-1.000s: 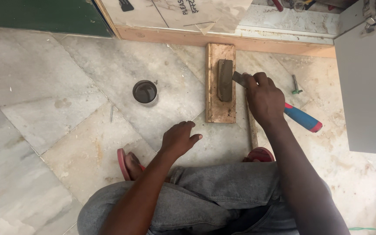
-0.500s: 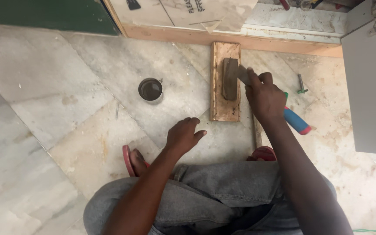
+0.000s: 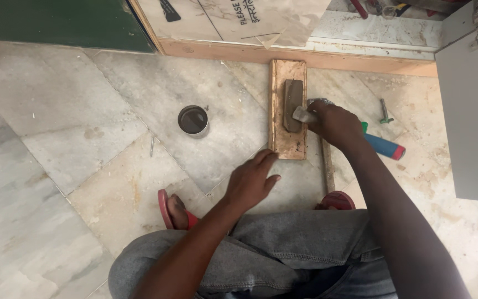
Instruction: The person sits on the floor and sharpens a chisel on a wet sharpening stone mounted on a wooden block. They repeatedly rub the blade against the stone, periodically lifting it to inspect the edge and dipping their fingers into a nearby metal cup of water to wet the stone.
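Lying lengthwise away, sharpening stone [image 3: 291, 104], wooden block [image 3: 287, 111]

Wooden board [image 3: 287, 113]: long, narrow, tan, flat on marble floor, long axis running away from viewer, far end near wooden sill. Surface stained, darker patches twd near end.

Sharpening stone [image 3: 292, 103]: dark grey-brown, oblong, set lengthwise on board, roughly centred, upper half.

Metal blade [image 3: 304, 115]: flat, grey, short visible piece, lying against stone's right edge at its near end, angled slightly. Rest hidden under fingers; full shape can't tell.

Long thin handle [image 3: 327, 166]: dull brown-grey, runs from under the blade-holding hand twd viewer, just right of board's near corner, on or close to floor.
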